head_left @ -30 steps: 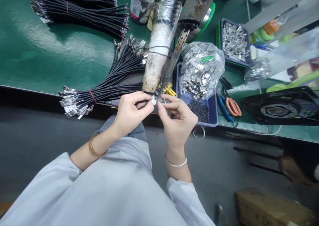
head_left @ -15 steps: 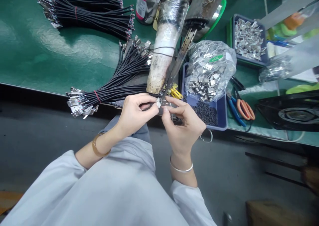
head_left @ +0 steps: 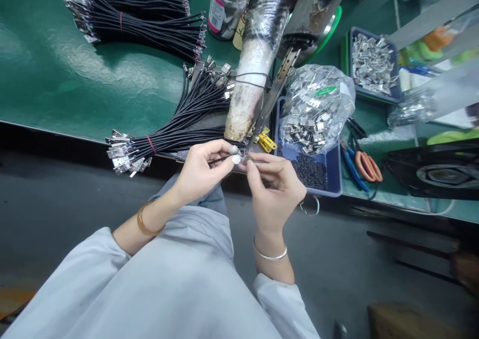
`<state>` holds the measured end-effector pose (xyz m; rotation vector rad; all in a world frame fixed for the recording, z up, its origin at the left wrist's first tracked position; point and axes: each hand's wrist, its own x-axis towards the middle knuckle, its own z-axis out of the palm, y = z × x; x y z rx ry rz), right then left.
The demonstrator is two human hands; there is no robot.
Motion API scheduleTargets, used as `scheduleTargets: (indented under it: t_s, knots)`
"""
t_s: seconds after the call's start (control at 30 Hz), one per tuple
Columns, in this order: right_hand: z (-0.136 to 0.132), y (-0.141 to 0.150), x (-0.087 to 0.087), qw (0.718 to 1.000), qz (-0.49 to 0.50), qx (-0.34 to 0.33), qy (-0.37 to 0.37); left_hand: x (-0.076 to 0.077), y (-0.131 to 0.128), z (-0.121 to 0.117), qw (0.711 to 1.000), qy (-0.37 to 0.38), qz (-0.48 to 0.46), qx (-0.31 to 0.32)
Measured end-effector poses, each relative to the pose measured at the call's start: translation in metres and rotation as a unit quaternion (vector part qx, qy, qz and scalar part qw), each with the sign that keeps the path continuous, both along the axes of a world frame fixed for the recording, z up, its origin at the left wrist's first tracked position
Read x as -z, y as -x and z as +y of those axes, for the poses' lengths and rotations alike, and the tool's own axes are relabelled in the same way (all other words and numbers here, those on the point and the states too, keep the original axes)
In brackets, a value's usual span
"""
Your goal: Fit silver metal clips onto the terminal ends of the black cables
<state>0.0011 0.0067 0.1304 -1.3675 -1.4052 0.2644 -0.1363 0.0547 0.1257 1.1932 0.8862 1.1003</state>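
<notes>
My left hand (head_left: 200, 172) is closed in a pinch on a thin black wire (head_left: 220, 158), its thumb and fingers meeting at the wire's end. My right hand (head_left: 275, 187) is closed too, pinching a small metal clip (head_left: 247, 156) right against that wire end. Both hands meet at the table's front edge, just below the tip of a wrapped white and black tool (head_left: 249, 84). A bundle of black wires with metal clips (head_left: 157, 139), tied with a red band, lies to the left of my hands.
Green table mat (head_left: 75, 89) with another black wire bundle (head_left: 142, 10) at the back. A clear bag of metal clips (head_left: 316, 107) rests on a blue tray (head_left: 333, 179) of small black pieces. Orange-handled pliers (head_left: 361, 162), a second tray of clips (head_left: 372, 65), a jar (head_left: 226, 5) and a black fan (head_left: 441, 172) lie right.
The view has drifted slightly. My right fingers have curled in closer on the clip, and both hands have pressed tighter together at the wire's end.
</notes>
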Motion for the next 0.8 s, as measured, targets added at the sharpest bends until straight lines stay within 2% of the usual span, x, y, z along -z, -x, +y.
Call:
scheduleTargets:
  t_s: [0.1, 0.33, 0.5, 0.8]
  knots:
    - [0.001, -0.001, -0.002, 0.993, 0.094, -0.039, 0.054, -0.001, 0.001, -0.001, 1.0, 0.005, -0.008, 0.012]
    - [0.001, 0.003, -0.001, 0.998, -0.044, 0.017, -0.029, -0.001, -0.007, -0.005, 0.998, -0.026, 0.024, -0.053]
    - [0.003, 0.001, 0.002, 0.999, 0.038, -0.008, 0.027, 0.0, -0.008, -0.005, 0.998, -0.035, 0.012, -0.045]
    - [0.006, 0.0, 0.004, 1.0, 0.015, 0.013, 0.016, -0.001, -0.014, -0.005, 0.994, -0.063, 0.054, -0.078]
